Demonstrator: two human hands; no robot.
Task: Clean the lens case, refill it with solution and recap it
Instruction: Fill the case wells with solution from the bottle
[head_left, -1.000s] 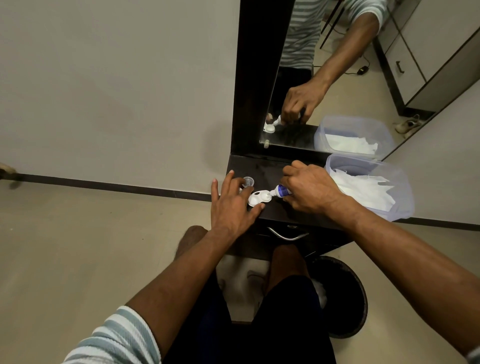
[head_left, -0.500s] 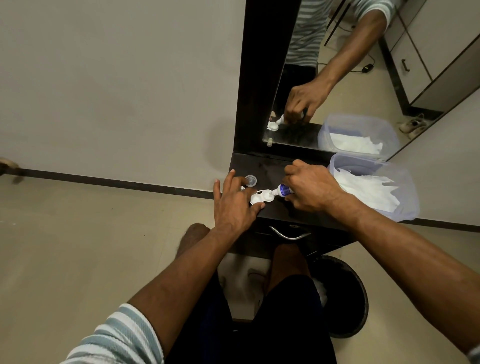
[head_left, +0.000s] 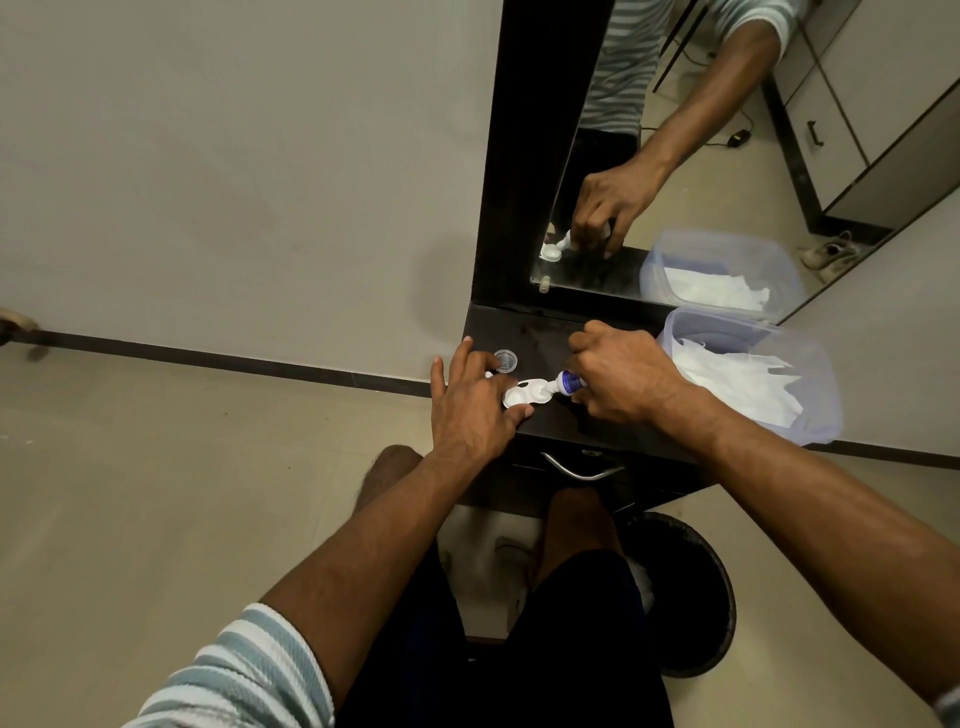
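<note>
White lens case (head_left: 525, 397), blue-banded solution bottle (head_left: 569, 383), dark countertop (head_left: 540, 335).

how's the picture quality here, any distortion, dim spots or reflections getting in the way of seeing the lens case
Head view: wide-angle bending curves the wall skirting and mirror frame; light is dim and flat, so the dark glossy countertop swallows detail; the small white lens case stands out but partly hides under the left hand; the right hand's grip covers most of the blue-and-white solution bottle; the mirror duplicates that hand.
</note>
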